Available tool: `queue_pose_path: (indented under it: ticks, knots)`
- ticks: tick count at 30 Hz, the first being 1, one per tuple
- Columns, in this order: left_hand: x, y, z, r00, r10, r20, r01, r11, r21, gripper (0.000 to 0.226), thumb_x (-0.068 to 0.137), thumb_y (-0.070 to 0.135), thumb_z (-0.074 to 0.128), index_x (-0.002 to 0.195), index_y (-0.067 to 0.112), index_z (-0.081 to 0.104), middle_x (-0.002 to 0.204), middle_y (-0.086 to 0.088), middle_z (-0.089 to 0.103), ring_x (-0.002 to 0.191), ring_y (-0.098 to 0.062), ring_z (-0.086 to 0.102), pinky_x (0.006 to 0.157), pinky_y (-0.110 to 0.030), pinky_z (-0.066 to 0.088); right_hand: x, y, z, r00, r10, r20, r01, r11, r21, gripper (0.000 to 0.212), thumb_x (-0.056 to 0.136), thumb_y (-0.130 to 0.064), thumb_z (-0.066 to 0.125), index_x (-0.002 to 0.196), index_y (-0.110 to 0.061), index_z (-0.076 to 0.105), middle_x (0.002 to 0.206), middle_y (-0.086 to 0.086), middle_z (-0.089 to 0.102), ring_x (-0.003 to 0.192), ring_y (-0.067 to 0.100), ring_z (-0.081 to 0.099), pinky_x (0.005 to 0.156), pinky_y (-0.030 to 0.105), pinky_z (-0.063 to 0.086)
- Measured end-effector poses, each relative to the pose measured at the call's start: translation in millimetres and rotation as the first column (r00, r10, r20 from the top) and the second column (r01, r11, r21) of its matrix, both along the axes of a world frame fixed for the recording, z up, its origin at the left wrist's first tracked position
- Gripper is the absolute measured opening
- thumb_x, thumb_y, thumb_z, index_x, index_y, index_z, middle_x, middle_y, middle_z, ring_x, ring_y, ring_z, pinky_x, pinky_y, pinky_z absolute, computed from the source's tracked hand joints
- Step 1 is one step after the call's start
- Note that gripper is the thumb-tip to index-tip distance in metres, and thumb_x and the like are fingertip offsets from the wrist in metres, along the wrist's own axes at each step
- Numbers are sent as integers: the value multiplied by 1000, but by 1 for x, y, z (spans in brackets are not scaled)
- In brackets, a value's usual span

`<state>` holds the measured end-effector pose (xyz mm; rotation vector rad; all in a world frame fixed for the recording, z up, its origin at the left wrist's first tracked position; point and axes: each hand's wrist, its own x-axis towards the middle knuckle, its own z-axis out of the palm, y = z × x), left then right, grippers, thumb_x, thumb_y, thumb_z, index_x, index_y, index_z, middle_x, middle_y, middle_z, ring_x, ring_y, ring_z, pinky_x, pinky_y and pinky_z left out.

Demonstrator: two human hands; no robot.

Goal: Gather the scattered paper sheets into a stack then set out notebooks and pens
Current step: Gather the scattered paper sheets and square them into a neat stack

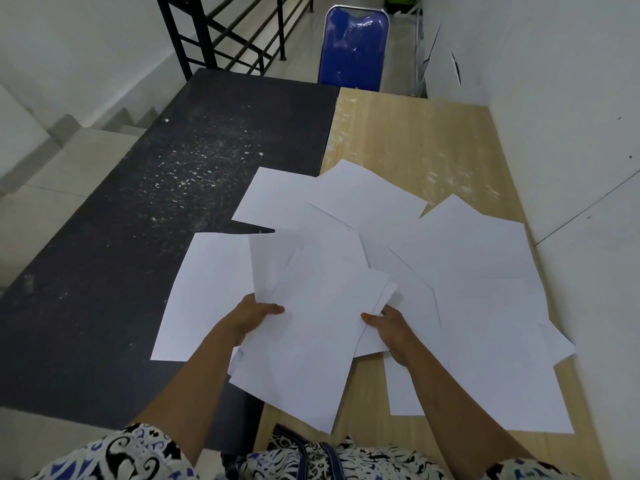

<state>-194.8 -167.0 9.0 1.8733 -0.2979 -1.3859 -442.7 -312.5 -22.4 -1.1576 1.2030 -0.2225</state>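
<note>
While both thumbs press on top, left hand (254,315) and right hand (391,327) clamp a loose bundle of white paper sheets (311,327) at its side edges. More flat white sheets (467,258) lie fanned from 9 to 3 o'clock, across the speckled black tabletop (156,188) and light wood tabletop (415,140).

hands (322,327) gripping paper sheets (311,323), two tables (415,140)

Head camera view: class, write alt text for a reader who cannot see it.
Two bare hands, the left hand and right hand, hold a loose bundle of white sheets above more white sheets scattered across a black table and a wooden table. A blue chair stands beyond.
</note>
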Motion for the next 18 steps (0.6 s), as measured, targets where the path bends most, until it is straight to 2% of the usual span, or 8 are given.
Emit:
queue_pose_path:
  ticks: [3, 8, 12, 16, 18]
  knots:
    - [-5, -3, 0, 1000, -28, -3, 28, 1000, -8, 32, 85, 16, 71, 114, 13, 56, 99, -10, 66, 86, -28, 65, 64, -34, 52, 1, 2, -4, 997, 50, -54, -52, 998, -27, 36, 93, -17, 63, 127, -9, 57, 121, 5, 63, 103, 20, 59, 92, 31, 47]
    - [-6, -4, -6, 1000, -11, 28, 11, 1000, -21, 31, 87, 5, 67, 116, 9, 56, 99, -11, 65, 84, -28, 63, 66, -34, 52, 0, 2, -2, 997, 12, -81, -14, 1000, -24, 35, 93, -14, 63, 126, -5, 58, 121, 9, 63, 102, 22, 59, 94, 32, 46]
    - [-11, -2, -14, 992, 50, 115, -43, 997, -60, 33, 86, 5, 66, 118, 8, 58, 105, -14, 65, 87, -30, 63, 70, -34, 52, -3, 5, -8, 976, 26, -215, -40, 997, -65, 35, 90, -22, 66, 121, -7, 62, 120, 9, 65, 106, 27, 61, 95, 36, 48]
    - [-18, -2, -21, 979, 114, 168, -99, 991, -94, 38, 83, 6, 68, 120, 7, 60, 110, -15, 66, 94, -33, 65, 77, -38, 54, 0, 18, -7, 970, -46, -238, 2, 983, -184, 50, 86, -18, 69, 131, -12, 47, 118, 4, 59, 113, 25, 56, 97, 35, 46]
    - [-20, -2, -22, 977, 128, 170, -113, 989, -94, 39, 82, 5, 69, 120, 6, 60, 109, -16, 66, 94, -34, 64, 75, -38, 54, 1, 23, -10, 969, -46, -242, 0, 982, -191, 47, 88, -19, 67, 131, -12, 48, 120, 5, 60, 112, 25, 57, 94, 32, 46]
